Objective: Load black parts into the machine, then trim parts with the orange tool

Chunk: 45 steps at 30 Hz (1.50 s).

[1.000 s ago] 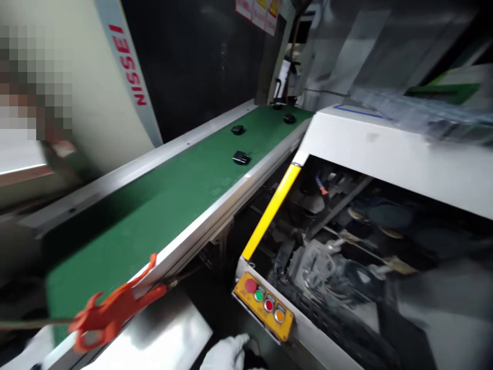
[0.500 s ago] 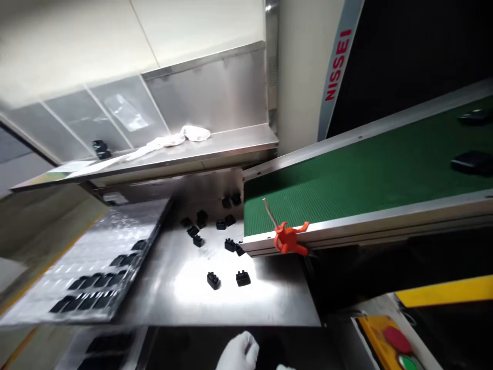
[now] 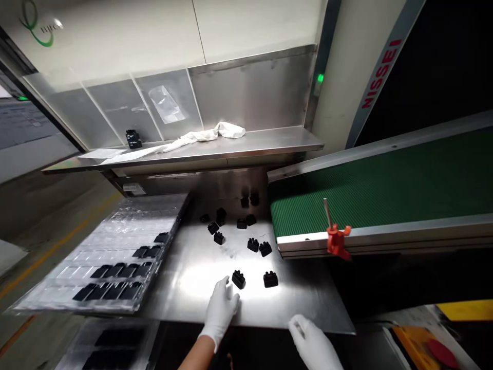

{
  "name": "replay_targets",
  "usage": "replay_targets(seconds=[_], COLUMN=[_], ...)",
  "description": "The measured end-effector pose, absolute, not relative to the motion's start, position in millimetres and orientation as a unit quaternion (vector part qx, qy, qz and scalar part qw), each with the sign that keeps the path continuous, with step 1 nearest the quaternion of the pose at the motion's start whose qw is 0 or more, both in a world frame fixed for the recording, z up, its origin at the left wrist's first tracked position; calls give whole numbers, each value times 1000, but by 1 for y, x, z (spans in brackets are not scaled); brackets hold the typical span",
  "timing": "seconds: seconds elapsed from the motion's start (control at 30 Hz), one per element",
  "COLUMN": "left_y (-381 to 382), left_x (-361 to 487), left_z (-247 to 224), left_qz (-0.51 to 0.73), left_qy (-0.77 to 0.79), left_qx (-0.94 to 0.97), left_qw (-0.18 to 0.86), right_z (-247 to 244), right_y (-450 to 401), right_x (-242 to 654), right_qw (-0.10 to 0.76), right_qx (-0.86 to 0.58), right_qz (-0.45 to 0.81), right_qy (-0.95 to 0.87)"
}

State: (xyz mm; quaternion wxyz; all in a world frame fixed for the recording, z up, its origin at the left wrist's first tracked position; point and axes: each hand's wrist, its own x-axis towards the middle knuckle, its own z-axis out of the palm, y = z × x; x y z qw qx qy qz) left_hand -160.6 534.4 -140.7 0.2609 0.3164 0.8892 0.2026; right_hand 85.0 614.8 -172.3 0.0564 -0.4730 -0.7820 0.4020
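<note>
Both of my hands wear white gloves. My left hand [image 3: 220, 311] reaches over the near part of the metal table [image 3: 185, 303], open, its thumb apart from the fingers. Just beyond its fingertips lies a small black plastic part [image 3: 238, 279] with knobs on top, apart from the hand. A second black part [image 3: 270, 279] lies to the right of that one. My right hand [image 3: 314, 341] is at the table's near edge, its fingers curled in, with nothing visible in them. Several more black parts [image 3: 253, 244] are scattered farther back.
On the left, a clear plastic tray [image 3: 115, 226] holds rows of black parts. A green conveyor belt [image 3: 370, 180] comes in from the right, with an orange clamp [image 3: 338, 241] on its edge. Behind, a metal shelf [image 3: 265, 141] carries a white cloth [image 3: 231, 130] and a black part [image 3: 133, 139].
My left hand has moved up from below the table edge to over the tabletop. My right hand has come into fuller view. The whole scene has shifted rightward as the camera turned.
</note>
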Motion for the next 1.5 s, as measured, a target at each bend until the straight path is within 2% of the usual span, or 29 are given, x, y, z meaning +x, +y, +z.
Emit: replay_targets(seconds=[0.13, 0.37, 0.77, 1.0, 1.27, 1.5], left_y=[547, 565, 633, 675, 682, 715], left_x=[-199, -235, -238, -237, -265, -278], left_z=[-151, -163, -149, -145, -129, -132], left_qz=[222, 208, 164, 155, 213, 166], left_qy=[843, 767, 704, 687, 710, 677], left_qx=[402, 503, 585, 608, 585, 636], left_qw=[279, 339, 368, 366, 328, 332], right_z=[-172, -176, -187, -187, -193, -188], right_y=[627, 642, 691, 719, 724, 739], right_x=[25, -36, -52, -56, -40, -60], right_qw=[111, 150, 145, 170, 205, 214], right_qx=[-553, -637, -542, -512, -586, -616], right_qz=[404, 358, 427, 458, 426, 404], right_qy=[-720, -666, -709, -707, -658, -642])
